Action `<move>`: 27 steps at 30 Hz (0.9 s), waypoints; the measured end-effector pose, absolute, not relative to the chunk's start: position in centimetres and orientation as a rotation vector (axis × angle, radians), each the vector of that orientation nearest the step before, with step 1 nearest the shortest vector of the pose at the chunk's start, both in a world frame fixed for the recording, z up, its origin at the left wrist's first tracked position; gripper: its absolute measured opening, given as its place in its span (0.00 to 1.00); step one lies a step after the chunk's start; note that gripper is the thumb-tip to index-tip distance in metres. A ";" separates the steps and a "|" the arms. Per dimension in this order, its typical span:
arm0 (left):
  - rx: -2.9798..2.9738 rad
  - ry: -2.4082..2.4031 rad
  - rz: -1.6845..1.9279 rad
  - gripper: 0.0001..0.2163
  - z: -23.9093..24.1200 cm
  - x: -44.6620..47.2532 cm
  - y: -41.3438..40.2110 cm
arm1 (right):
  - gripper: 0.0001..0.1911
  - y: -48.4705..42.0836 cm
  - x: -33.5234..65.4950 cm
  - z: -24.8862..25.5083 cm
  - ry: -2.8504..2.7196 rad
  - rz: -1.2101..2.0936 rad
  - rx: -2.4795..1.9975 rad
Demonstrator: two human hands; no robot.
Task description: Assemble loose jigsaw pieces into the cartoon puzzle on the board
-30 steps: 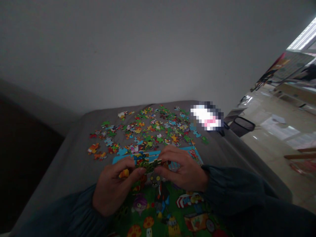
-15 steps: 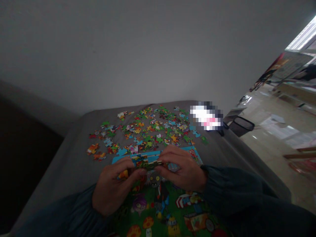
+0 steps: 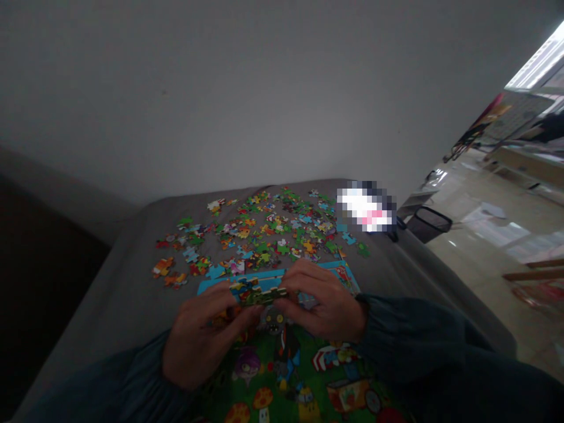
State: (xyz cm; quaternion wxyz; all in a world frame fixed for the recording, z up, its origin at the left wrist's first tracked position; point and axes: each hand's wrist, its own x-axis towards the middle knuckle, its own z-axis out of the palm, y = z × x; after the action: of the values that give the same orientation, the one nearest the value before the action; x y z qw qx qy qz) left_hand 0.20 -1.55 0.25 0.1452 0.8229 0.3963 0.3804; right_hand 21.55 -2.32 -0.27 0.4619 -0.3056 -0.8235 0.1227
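My left hand and my right hand hold a small joined strip of puzzle pieces between them, fingers and thumbs pinched at its two ends. The strip is tilted up, with its knobbed edges showing. Just below it lies a colourful cartoon picture sheet with a blue top border, a grey zombie figure, mushrooms and a cart on green. My hands cover part of its upper area. How the pieces lock together under my fingertips is hidden.
Many loose puzzle pieces are scattered over the grey cloth beyond the sheet. A blurred-out bright object lies at the back right, near the cloth's edge. A pale wall rises behind. Tiled floor shows at right.
The strip has tilted slightly between my fingers, and my left thumb has shifted a little. Both hands stay in nearly the same place; the view has moved slightly.
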 end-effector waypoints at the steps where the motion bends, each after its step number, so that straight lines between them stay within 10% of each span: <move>1: 2.366 1.114 1.108 0.09 0.3 0.2 -1.6 | 0.05 -2.3 21.6 -0.2 -2.027 0.311 -0.744; 27: 2.273 1.078 1.113 0.04 0.1 0.2 -1.3 | 0.14 -1.7 25.8 3.3 -2.444 0.629 -0.993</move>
State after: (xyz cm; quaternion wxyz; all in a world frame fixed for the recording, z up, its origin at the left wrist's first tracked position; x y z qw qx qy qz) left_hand 0.24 -1.33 0.08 0.1940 0.8106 0.3844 0.3969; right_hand 25.76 -1.71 3.30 0.2132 -0.3578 -0.8804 0.2267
